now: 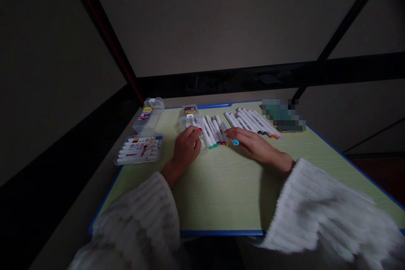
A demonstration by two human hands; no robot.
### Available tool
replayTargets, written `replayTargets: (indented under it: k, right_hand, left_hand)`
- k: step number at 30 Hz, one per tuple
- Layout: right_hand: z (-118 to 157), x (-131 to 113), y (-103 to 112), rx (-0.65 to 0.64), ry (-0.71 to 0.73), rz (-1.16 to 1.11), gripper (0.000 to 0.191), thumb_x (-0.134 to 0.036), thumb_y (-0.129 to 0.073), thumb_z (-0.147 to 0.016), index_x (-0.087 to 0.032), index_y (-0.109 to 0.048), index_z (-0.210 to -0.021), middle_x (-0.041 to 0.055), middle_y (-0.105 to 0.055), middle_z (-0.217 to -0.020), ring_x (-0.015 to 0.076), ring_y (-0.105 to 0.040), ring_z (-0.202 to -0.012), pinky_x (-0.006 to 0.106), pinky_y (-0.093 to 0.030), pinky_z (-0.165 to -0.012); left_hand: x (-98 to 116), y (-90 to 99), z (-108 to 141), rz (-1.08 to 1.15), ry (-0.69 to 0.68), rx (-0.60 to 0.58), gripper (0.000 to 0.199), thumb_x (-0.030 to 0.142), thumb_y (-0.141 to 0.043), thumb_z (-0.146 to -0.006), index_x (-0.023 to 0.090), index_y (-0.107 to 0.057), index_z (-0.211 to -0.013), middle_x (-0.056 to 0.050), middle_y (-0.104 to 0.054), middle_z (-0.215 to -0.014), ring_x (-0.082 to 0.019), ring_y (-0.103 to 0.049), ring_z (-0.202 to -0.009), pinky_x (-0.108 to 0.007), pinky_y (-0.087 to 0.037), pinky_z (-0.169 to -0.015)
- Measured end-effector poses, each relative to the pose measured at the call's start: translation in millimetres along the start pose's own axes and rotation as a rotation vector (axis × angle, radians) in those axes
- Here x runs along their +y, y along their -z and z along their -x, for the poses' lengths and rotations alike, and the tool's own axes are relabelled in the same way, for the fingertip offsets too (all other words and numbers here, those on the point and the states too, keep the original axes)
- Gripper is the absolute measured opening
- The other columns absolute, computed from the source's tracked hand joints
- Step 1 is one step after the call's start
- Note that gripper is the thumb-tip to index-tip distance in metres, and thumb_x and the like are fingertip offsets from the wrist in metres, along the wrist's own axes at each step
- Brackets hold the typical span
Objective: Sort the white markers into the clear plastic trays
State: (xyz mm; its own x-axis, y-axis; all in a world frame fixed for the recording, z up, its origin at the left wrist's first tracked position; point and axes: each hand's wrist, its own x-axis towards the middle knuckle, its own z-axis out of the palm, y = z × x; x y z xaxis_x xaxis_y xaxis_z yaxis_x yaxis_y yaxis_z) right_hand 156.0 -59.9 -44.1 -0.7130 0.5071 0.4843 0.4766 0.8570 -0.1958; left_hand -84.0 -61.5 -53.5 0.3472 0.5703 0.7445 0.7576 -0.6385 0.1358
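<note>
My left hand (186, 147) is closed at the front of a clear plastic case (190, 120), its fingertips around a white marker with a red end (200, 129). How much of that marker lies inside the case is hidden by the fingers. My right hand (255, 144) pinches a white marker with a light-blue end (236, 142), just above the table. Between the hands lies a row of white markers (210, 131) with green, red and yellow ends. Beyond my right fingers is another group of white markers (249, 120) with dark, orange and pink ends.
An open clear case (148, 116) stands at the back left of the light-green table (221, 194). Nearer, a filled marker pack (139, 149) sits at the left edge. A pixelated flat object (283, 116) lies at the back right. A wall rises behind the table.
</note>
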Motion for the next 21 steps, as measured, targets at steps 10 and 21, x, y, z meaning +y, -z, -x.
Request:
replayTargets:
  k: [10,21]
  right_hand:
    - [-1.2,-2.4,0.0,0.061,0.010,-0.065,0.028,-0.015,-0.035,-0.088,-0.016,-0.047,-0.113,0.0124,-0.054,-0.112,0.0203,-0.051,-0.106,0.037,-0.047,-0.087]
    - [-2.1,-7.3,-0.4,0.095,0.032,-0.098,0.026,-0.018,-0.035,-0.090,-0.015,-0.047,-0.113,0.0119,-0.054,-0.109,0.0184,-0.052,-0.104,0.034,-0.047,-0.086]
  left_hand:
    - [1.8,-1.1,0.2,0.034,-0.093,-0.073,0.020,0.005,-0.041,-0.074,0.015,-0.055,-0.085,-0.007,-0.056,-0.095,-0.015,-0.055,-0.089,-0.029,-0.048,-0.078]
    - [21.7,4.6,-1.9,0.032,-0.335,-0.151,0.026,0.008,-0.043,-0.077,0.014,-0.053,-0.100,-0.011,-0.056,-0.104,-0.018,-0.054,-0.095,-0.032,-0.048,-0.082]
